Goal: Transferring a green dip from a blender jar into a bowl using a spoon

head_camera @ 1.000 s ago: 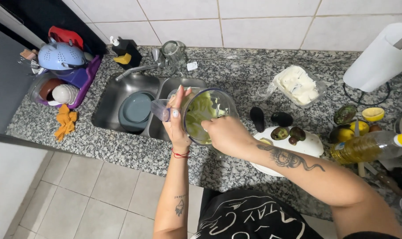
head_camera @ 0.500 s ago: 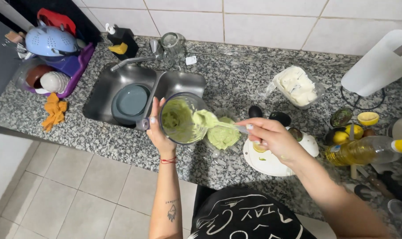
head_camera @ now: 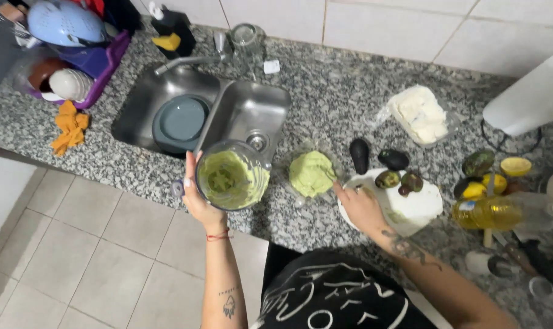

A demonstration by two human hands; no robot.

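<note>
Over the tabletop's [head_camera: 349, 103] front edge, your left hand [head_camera: 198, 201] wraps its fingers closed around a blender jar [head_camera: 232, 178], gripping it from the outer side so the mouth tips toward you and shows the green puree coating its walls. The jar hangs just past the corner of the sink [head_camera: 240, 113], clear of the granite. Your right hand [head_camera: 362, 207] rests beside a clear bowl [head_camera: 313, 173] heaped with the same puree, with its fingers loosely curled near the bowl's rim; you cannot tell whether they hold anything. Close behind that hand, a white board [head_camera: 416, 207] carries avocado pieces [head_camera: 398, 178], which keeps the peels off the stone. To the right, an oil bottle [head_camera: 489, 212], lemon halves [head_camera: 515, 166] and a paper roll [head_camera: 532, 97] crowd the surface, leaving little room. Open granite lies behind the bowl, between sink and a white block [head_camera: 419, 113]. The left basin holds a grey plate [head_camera: 180, 119].
</note>
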